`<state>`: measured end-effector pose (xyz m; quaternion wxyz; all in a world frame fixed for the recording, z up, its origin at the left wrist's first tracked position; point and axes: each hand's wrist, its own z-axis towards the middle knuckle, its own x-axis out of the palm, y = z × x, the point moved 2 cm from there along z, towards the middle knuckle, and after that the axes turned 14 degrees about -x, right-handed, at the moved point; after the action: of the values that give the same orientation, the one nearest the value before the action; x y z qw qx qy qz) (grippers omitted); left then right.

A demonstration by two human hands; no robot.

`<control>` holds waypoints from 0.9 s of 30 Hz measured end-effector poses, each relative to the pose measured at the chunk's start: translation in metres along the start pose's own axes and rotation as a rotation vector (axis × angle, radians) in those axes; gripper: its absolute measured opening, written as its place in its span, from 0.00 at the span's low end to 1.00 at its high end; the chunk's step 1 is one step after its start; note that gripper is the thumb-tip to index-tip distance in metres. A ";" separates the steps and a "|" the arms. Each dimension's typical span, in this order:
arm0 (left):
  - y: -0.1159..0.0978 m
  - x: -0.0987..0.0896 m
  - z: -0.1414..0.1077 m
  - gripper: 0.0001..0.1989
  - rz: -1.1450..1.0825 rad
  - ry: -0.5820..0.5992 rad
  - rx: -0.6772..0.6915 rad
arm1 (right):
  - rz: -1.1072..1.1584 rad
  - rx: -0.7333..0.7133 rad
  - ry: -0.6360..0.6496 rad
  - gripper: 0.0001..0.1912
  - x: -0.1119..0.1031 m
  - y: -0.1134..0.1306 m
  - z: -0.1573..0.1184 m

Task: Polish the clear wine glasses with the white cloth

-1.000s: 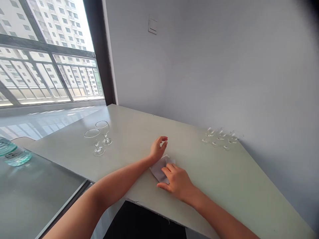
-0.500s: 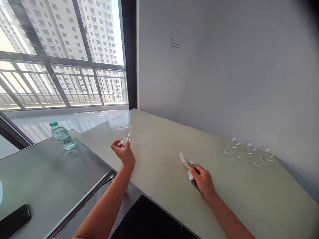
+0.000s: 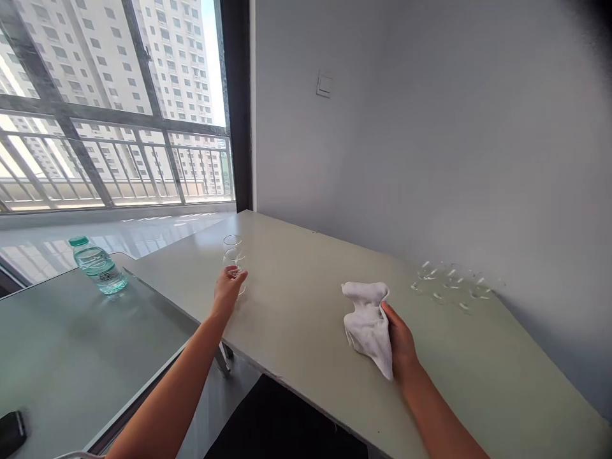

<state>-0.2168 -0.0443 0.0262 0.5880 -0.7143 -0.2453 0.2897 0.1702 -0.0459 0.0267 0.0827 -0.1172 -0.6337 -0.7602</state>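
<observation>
My left hand (image 3: 230, 290) is at the far left part of the pale table, its fingers closed round the lower part of a clear stemmed glass (image 3: 234, 255). Just behind it stands a second clear glass (image 3: 233, 241), of which mostly the rim shows. Over the middle of the table, my right hand (image 3: 401, 341) grips a white cloth (image 3: 368, 319), thumb on its near face, with the folds hanging open to the left. The fingers behind the cloth are hidden.
Several clear glasses (image 3: 452, 284) are grouped by the wall at the right, their outlines faint. A water bottle (image 3: 100, 268) with a green cap stands on the greenish side table (image 3: 95, 344) at left. A black phone-like object (image 3: 12, 433) lies near its corner.
My left hand has turned and closed on the nearer glass. My right hand has turned, so the cloth now shows its broad face instead of its edge. The view has swung slightly right.
</observation>
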 end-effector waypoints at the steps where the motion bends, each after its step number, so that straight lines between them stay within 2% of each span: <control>1: -0.002 0.010 -0.007 0.21 0.013 0.050 0.034 | 0.005 -0.017 0.008 0.14 0.001 0.002 -0.001; 5: -0.019 0.068 -0.046 0.18 0.267 0.264 0.228 | 0.082 -0.106 -0.063 0.10 0.002 0.006 0.003; 9: -0.033 0.134 -0.084 0.17 0.596 0.394 0.586 | 0.203 -0.169 -0.180 0.09 -0.005 0.006 0.012; 12: -0.030 0.173 -0.103 0.22 0.704 0.492 0.801 | 0.203 -0.243 -0.277 0.10 -0.011 0.008 0.014; 14: -0.023 0.190 -0.111 0.26 0.755 0.530 0.859 | 0.140 -0.305 -0.315 0.11 -0.012 0.011 0.013; 17: -0.015 0.202 -0.119 0.28 0.808 0.548 0.876 | -0.028 -0.311 -0.224 0.11 -0.006 0.013 0.009; 19: -0.012 0.203 -0.122 0.27 0.817 0.534 0.875 | -0.142 -0.256 -0.057 0.13 0.002 0.012 0.005; 22: -0.011 0.199 -0.121 0.24 0.807 0.517 0.903 | -0.255 -0.165 0.188 0.23 0.014 0.007 -0.002; 24: -0.012 0.195 -0.121 0.22 0.800 0.521 0.975 | -0.298 -0.107 0.284 0.25 0.019 0.002 -0.006; 27: -0.011 0.191 -0.126 0.22 0.807 0.553 1.134 | -0.291 0.000 0.337 0.23 0.022 -0.004 -0.009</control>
<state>0.0071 0.0018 0.0303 0.7542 -0.3827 0.3798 0.3747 0.1473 -0.0530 0.0273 0.0769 0.1041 -0.6210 -0.7731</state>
